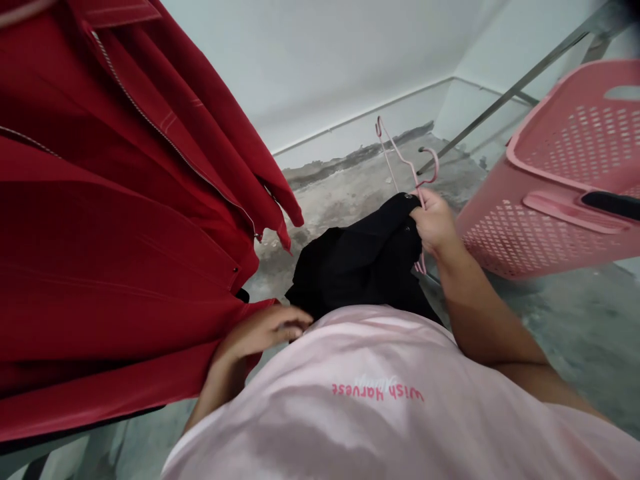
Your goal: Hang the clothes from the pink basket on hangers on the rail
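My right hand is closed around a pink hanger and the edge of a black garment, which hangs down in front of my shirt. A second pink hook shows beside the first, just above the hand. My left hand is at the lower middle, fingers apart and partly bent, near the lower left side of the black garment and beside the red garment. It holds nothing that I can see.
Red clothing with zippers fills the left side. A pink perforated basket with a dark handle stands at the right, by a metal frame bar. Behind are a white wall and a grey concrete floor.
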A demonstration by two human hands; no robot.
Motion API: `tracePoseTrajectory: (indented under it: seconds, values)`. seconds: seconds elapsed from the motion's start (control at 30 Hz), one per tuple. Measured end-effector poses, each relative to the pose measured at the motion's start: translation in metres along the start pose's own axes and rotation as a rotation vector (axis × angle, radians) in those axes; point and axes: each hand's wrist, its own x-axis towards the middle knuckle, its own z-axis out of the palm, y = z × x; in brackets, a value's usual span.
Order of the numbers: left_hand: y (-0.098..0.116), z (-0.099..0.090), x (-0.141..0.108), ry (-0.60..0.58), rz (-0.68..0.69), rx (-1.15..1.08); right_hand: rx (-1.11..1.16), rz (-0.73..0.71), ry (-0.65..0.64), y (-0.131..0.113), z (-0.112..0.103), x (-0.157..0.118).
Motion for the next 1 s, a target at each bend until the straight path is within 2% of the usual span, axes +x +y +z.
tracePoseTrajectory:
  seconds: [0.03, 0.07, 0.1, 0.13, 0.17, 0.23, 0.3, 0.33, 0.4, 0.43, 0.5, 0.53, 0.63, 0.67, 0.73, 0.8, 0.87, 0.93, 1.0]
  values:
    - [0.002, 0.000, 0.011, 0.008, 0.040, -0.004, 0.004, -0.008, -0.021, 0.000, 0.003, -0.004]
    - [0.005, 0.003, 0.027, 0.064, 0.097, -0.008, 0.004, -0.015, -0.046, -0.001, 0.006, -0.008]
    - [0.010, 0.008, 0.046, 0.207, 0.177, -0.023, 0.002, -0.023, -0.077, -0.002, 0.008, -0.014]
    - [0.015, 0.016, 0.068, 0.299, 0.246, -0.018, -0.004, -0.036, -0.113, -0.004, 0.010, -0.020]
    - [0.019, 0.027, 0.090, 0.338, 0.297, -0.005, -0.011, -0.050, -0.151, -0.006, 0.011, -0.026]
    - [0.027, 0.053, 0.134, 0.301, 0.361, -0.021, -0.023, -0.069, -0.216, -0.012, 0.010, -0.039]
    - [0.030, 0.078, 0.169, 0.185, 0.373, -0.113, -0.046, -0.071, -0.232, -0.019, 0.005, -0.050]
    - [0.028, 0.087, 0.181, 0.184, 0.339, -0.215, -0.067, -0.060, -0.226, -0.023, 0.001, -0.054]
    - [0.019, 0.094, 0.195, 0.263, 0.255, -0.408, -0.101, -0.017, -0.201, -0.029, -0.012, -0.061]
    - [0.012, 0.092, 0.197, 0.318, 0.219, -0.466, -0.105, 0.011, -0.184, -0.031, -0.019, -0.063]
    - [-0.004, 0.074, 0.192, 0.448, 0.154, -0.558, -0.077, 0.061, -0.134, -0.032, -0.032, -0.065]
    - [-0.013, 0.060, 0.187, 0.516, 0.117, -0.609, -0.051, 0.072, -0.100, -0.031, -0.037, -0.065]
    - [-0.042, 0.013, 0.161, 0.823, -0.047, -0.938, 0.014, 0.075, -0.035, -0.024, -0.042, -0.061]
    - [-0.052, -0.001, 0.150, 0.890, -0.046, -0.944, 0.036, 0.086, -0.038, -0.022, -0.041, -0.059]
    - [-0.071, -0.021, 0.128, 0.975, -0.008, -0.766, 0.079, 0.130, -0.082, -0.017, -0.034, -0.055]
    - [-0.086, -0.029, 0.107, 0.946, -0.056, -0.425, 0.122, 0.170, -0.139, -0.015, -0.026, -0.052]
    - [-0.094, -0.028, 0.091, 0.834, -0.170, -0.004, 0.145, 0.178, -0.174, -0.014, -0.020, -0.049]
    - [-0.091, -0.019, 0.083, 0.684, -0.243, 0.392, 0.146, 0.173, -0.186, -0.013, -0.017, -0.047]
    - [-0.077, -0.006, 0.083, 0.518, -0.211, 0.628, 0.148, 0.170, -0.192, -0.011, -0.017, -0.046]
